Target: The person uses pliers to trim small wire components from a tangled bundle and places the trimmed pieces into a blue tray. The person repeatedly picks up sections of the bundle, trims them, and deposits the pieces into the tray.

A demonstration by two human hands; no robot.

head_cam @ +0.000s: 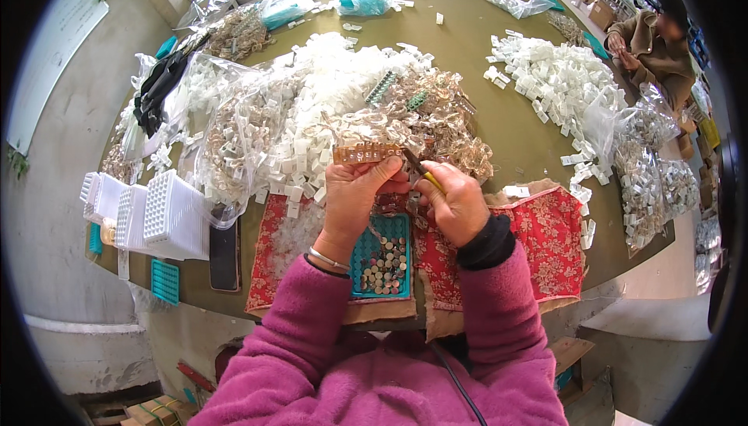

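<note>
My left hand [363, 192] holds up a row of translucent amber plastic pieces [367, 153], pinched along its lower edge. In my right hand [453, 199] is a thin tool with a yellow and dark handle [429, 176]; its dark end touches or nearly touches the row's right end. Whether it is a knife or an iron I cannot tell. Below my hands lies a teal plastic tray [381, 292] with small round metallic pieces [385, 267] in its lower right part. Behind the row spreads a heap of clear amber plastic parts [438, 110].
White plastic pieces [327, 69] are heaped beyond my hands, with another white heap [555, 69] at right. Stacked white trays [175, 215] and a phone [225, 253] lie at left. Red floral cloths [543, 239] cover the near edge. A co-worker [654, 57] sits at far right.
</note>
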